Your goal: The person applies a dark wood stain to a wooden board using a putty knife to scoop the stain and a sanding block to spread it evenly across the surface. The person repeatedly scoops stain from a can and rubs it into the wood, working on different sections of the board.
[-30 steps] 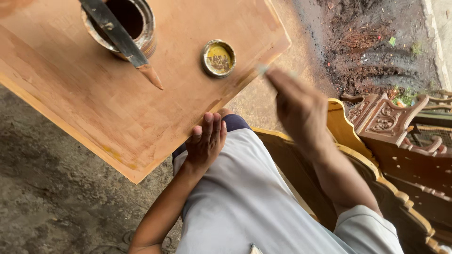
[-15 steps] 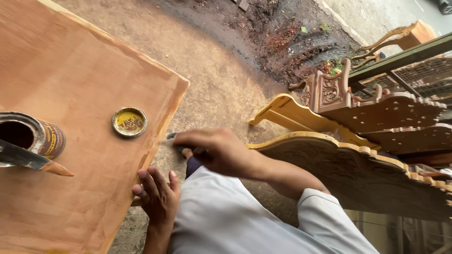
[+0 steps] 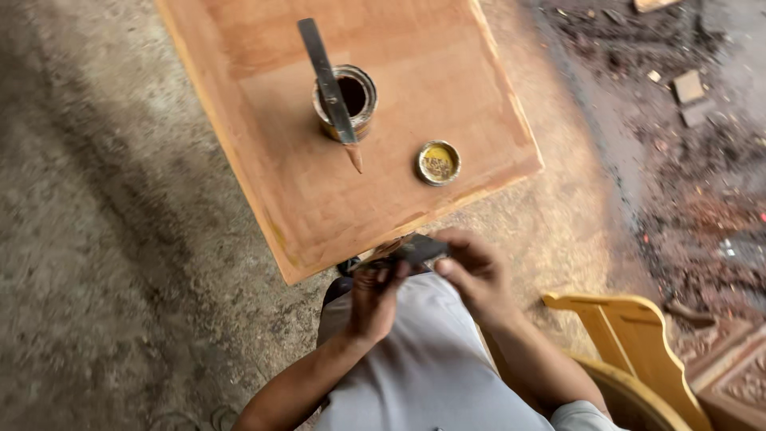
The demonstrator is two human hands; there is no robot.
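Both hands have met since 0.5 s ago: left hand [image 3: 375,297] and right hand [image 3: 476,271] now pinch 1 small dark flat tool [image 3: 416,251] at the orange-brown wooden board's [image 3: 279,175] near edge, below the open stain tin [image 3: 348,102].

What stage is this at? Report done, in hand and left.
Done: the tin stands open on the wooden panel, its lid beside it, a blade across its rim. In hand: both hands, left hand and right hand, hold a small dark tool. Left: the panel's finish looks uneven.
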